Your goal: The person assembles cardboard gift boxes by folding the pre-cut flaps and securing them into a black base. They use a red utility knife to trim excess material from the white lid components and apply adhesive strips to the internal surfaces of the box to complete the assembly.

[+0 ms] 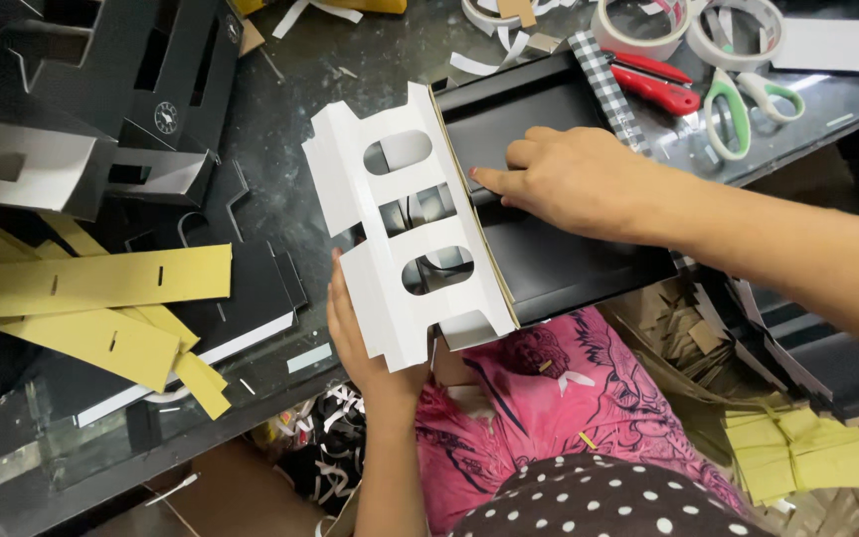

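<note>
Two hands on one box | left hand (365, 343) grips white insert (405, 224) from beneath, fingers curled | right hand (559, 179) flat, fingertips pressing black tray (559, 264) floor | likely light, stiff, creasable card; hold by edges

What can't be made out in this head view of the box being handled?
- Left hand: fingers hidden behind the white cut-out insert, so its hold is unclear.
- Right hand: covers part of the black tray floor beneath it.
- Tape rolls: cut off by the top edge.
- Black boxes: round emblem too small to make out.
</note>
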